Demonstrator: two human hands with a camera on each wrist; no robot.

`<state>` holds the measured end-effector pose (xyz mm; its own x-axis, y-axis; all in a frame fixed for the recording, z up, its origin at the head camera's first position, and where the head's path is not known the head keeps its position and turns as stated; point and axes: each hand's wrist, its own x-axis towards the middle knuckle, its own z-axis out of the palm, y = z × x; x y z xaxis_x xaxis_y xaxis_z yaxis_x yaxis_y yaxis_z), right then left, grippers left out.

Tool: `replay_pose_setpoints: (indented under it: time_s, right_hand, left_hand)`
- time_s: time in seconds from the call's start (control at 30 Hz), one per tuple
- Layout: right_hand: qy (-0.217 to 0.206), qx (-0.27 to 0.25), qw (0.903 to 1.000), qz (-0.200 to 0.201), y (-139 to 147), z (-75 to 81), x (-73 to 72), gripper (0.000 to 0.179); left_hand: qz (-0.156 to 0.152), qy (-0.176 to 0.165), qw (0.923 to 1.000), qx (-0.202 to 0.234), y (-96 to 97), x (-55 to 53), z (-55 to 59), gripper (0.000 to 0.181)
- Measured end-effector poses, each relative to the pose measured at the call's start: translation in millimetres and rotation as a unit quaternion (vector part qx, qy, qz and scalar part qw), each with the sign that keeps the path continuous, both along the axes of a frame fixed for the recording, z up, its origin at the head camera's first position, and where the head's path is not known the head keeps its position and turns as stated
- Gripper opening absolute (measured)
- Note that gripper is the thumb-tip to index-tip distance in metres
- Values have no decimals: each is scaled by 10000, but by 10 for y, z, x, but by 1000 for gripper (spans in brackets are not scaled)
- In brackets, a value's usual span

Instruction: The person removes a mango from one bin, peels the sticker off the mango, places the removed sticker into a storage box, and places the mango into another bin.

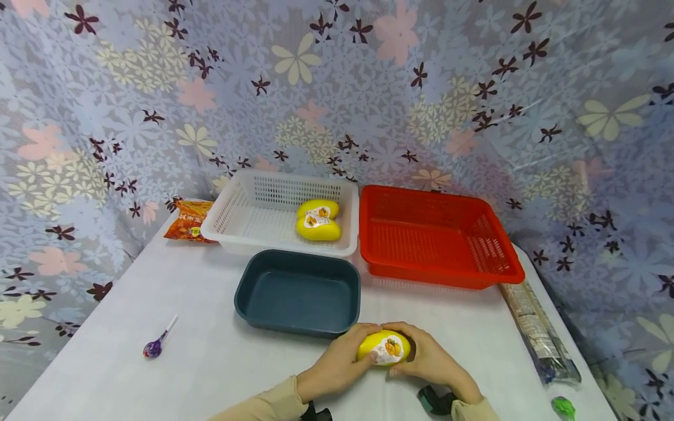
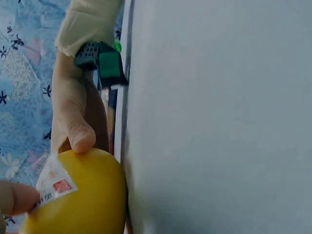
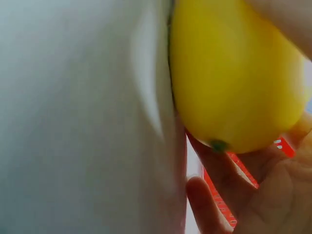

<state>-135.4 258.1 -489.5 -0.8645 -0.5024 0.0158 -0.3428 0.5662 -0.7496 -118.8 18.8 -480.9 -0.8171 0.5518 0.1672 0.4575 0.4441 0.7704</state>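
A yellow mango with a white fruit-print sticker lies on the white table in front of the dark blue tray. My left hand grips its left end, the thumb across the sticker and the fingers behind. Around the right end curves my right hand, with a gap between palm and fruit. In the left wrist view the right thumb rests against the mango. The right wrist view shows its green stem spot facing the right fingers.
A dark blue tray stands just behind the hands. Farther back are a white basket with two yellow mangoes and a red basket. An orange snack bag, a purple lollipop, a long clear packet and a green-wrapped sweet lie around.
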Motion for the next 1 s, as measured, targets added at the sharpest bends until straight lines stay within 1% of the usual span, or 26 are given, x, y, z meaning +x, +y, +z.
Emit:
replay_pose_setpoints:
  time_s: [0.07, 0.1, 0.17, 0.27, 0.37, 0.47, 0.57, 0.63, 0.67, 0.77, 0.83, 0.9, 0.97, 1.0]
  right_hand:
    - [-179, -147, 9997, -20, 2, -5, -14, 75]
    - [-286, -240, 9993, -39, 1, -5, -19, 75]
    - [-508, -484, 9975, -63, 13, -26, -21, 73]
    - [-802, -861, 9930, -51, 37, -71, -14, 70]
    - [-923, -1055, 9901, -76, 57, -112, -8, 67]
    - [-926, -1072, 9898, -142, 61, -131, -9, 67]
    - [-870, -997, 9911, -142, 53, -145, -12, 66]
    - [-825, -970, 9918, -89, 49, -149, -14, 66]
    - [-810, -980, 9919, -58, 49, -149, -16, 66]
    - [-750, -1061, 9915, 7, 52, -150, -21, 66]
    - [-751, -1136, 9907, 50, 55, -150, -23, 66]
    - [-740, -1141, 9907, 60, 57, -150, -22, 65]
    - [-770, -1116, 9908, 38, 54, -146, -19, 66]
    - [-773, -1096, 9910, 23, 51, -143, -18, 66]
  left_hand:
    - [157, -175, 9997, -84, 4, -7, 7, 41]
    - [191, -275, 9994, -101, 5, -13, 8, 41]
    - [215, -354, 9990, -186, 8, -24, 17, 40]
    - [54, -214, 9989, -423, 31, -36, 50, 40]
    - [-13, -41, 9985, -545, 91, -51, 111, 37]
    - [119, 76, 9981, -596, 164, -73, 160, 32]
    - [416, 205, 9966, -682, 228, -73, 190, 25]
    - [599, 388, 9950, -693, 268, -68, 199, 18]
    - [699, 534, 9938, -684, 289, -66, 201, 15]
    - [937, 1099, 9876, -622, 344, -68, 200, 6]
    - [1075, 1497, 9808, -634, 377, -76, 200, 3]
    - [1123, 1821, 9745, -673, 404, -85, 201, 3]
    - [1125, 2025, 9705, -672, 421, -95, 214, 5]
    - [1113, 2077, 9697, -645, 427, -102, 222, 6]
